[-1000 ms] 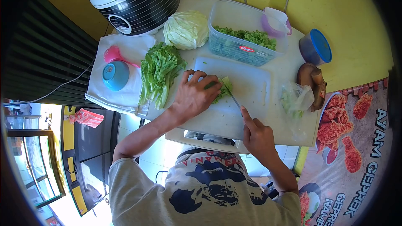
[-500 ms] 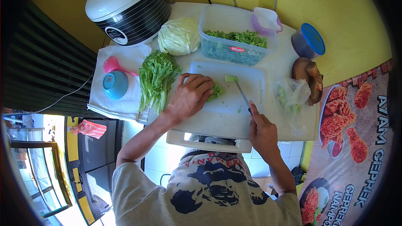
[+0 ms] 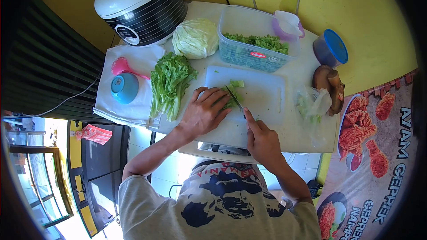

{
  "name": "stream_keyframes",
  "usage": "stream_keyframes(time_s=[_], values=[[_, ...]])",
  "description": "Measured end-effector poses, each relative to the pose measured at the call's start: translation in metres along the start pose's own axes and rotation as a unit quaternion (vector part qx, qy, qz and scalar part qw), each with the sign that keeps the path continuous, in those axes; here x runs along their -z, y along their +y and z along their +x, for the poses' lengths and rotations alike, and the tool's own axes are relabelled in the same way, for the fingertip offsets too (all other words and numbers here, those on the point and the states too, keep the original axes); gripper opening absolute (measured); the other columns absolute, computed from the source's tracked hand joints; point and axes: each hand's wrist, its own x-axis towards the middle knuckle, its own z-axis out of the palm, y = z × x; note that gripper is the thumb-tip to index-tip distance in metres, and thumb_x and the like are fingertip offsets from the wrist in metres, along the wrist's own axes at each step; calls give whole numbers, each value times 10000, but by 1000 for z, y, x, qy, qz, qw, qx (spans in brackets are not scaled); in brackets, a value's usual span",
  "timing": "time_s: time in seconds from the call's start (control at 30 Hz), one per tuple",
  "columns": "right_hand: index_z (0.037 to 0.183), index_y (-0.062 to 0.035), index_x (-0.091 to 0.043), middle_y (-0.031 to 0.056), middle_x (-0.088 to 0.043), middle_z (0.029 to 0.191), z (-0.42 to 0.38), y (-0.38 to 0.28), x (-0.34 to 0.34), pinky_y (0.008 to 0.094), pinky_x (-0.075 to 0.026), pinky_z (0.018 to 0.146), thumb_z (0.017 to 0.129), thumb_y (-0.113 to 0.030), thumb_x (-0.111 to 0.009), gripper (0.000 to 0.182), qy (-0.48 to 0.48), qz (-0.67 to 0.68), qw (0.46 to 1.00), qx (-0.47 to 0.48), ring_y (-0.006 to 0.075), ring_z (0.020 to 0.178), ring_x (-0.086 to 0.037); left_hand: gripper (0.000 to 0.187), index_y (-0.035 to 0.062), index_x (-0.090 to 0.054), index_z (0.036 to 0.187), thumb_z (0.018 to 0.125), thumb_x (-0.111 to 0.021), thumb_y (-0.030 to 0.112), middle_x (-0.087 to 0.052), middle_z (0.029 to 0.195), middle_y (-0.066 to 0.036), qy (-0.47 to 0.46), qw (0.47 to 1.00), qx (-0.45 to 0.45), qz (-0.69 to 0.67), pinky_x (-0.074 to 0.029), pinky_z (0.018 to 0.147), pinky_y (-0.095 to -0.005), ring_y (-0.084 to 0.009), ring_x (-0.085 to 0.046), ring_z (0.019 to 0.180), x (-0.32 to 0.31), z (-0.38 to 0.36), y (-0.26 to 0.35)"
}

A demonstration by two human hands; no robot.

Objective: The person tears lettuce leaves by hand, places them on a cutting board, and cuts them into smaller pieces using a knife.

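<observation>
Yellow-walled kitchen counter: left hand (image 3: pixel 203 113) pins lettuce (image 3: pixel 232 94) flat on the cutting board (image 3: pixel 262 102) while right hand (image 3: pixel 261 140), seemingly gripping a knife (image 3: pixel 234 98), slices.

A small bunch of green lettuce leaves (image 3: pixel 232 92) is lying flat on the white cutting board (image 3: pixel 262 102), partly chopped, a slim knife (image 3: pixel 235 99) crossing it.

board right half (image 3: pixel 267 102): bare, passable | left: lettuce bunch (image 3: pixel 168 82) blocks | far: plastic tub (image 3: pixel 255 40), cabbage (image 3: pixel 195 38) block | right: plastic bag (image 3: pixel 311 104) near the board edge | near edge: open
</observation>
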Motion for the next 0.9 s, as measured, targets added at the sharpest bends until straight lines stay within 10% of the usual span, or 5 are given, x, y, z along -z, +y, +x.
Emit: stream_keyframes(time_s=[0.9], values=[[1575, -113, -478, 82, -598, 732, -27, 12, 20, 415, -522, 482, 918, -35, -656, 686, -41, -17, 999, 1, 264, 499, -596, 278, 90, -780, 1105, 908, -790, 286, -718, 1218, -52, 7, 1000, 18, -9, -421, 1034, -455, -206, -649, 1161, 1, 4, -1]])
